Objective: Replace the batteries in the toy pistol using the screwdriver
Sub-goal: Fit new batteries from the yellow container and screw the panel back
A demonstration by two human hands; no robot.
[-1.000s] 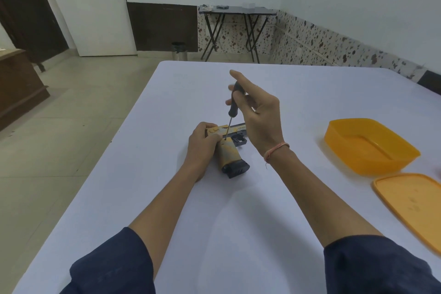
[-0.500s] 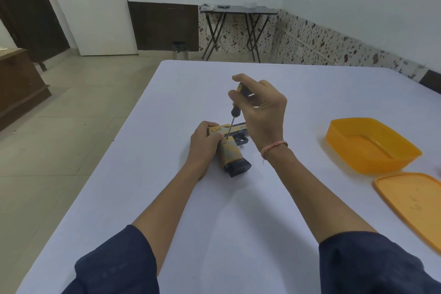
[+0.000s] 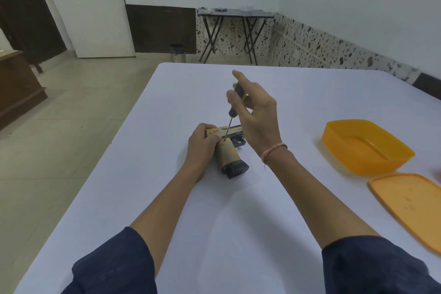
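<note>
Screw-turning stroke, head view. The toy pistol lies on its side on the white table, in the same spot as a second ago. The left hand keeps its grip on the pistol's upper body, fingers curled over it. The screwdriver stands almost upright, with its tip remaining planted where the grip meets the body; the screw itself is too small to make out. The change is in the right hand. Half a second ago its fingers were wrapped close round the handle. They now loosen to a pinch between thumb and middle fingers, with the forefinger lifted straight, much as it stood a second ago. This close-and-release cycle suggests repeated twists with a regrip between each, so the battery cover is probably still fastened and no batteries are exposed. The pistol sits well in from the table's left edge, with bare cloth on every side. The open orange box and its lid lie well apart to the right, leaving the right elbow room to swing.
</note>
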